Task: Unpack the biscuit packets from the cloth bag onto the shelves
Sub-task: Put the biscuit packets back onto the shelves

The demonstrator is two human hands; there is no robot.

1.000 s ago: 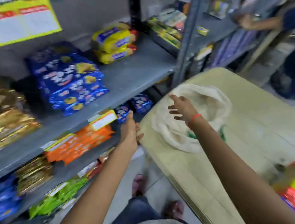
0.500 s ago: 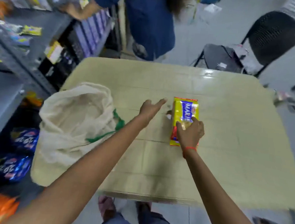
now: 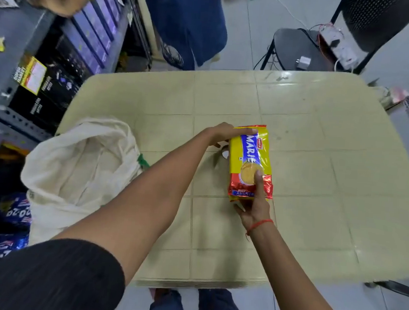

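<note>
Biscuit packet (image 3: 250,162) mid counter (image 3: 318,188), right of cloth bag (image 3: 80,169). Left hand (image 3: 224,134) clasps far end, right hand (image 3: 255,205) near end. Bare counter beyond.

The yellow Marie biscuit packet (image 3: 250,162) is lying flat on the tabletop (image 3: 320,164), label up, blue band along its length and a red end nearest the person. It's being gripped at both ends. The cloth bag (image 3: 80,169), off-white with a bit of green trim, is slumping open and crumpled at the tabletop's left edge, well apart from the packet. The grey metal shelves (image 3: 10,120) are standing just left of the bag, with blue packets showing below.
</note>
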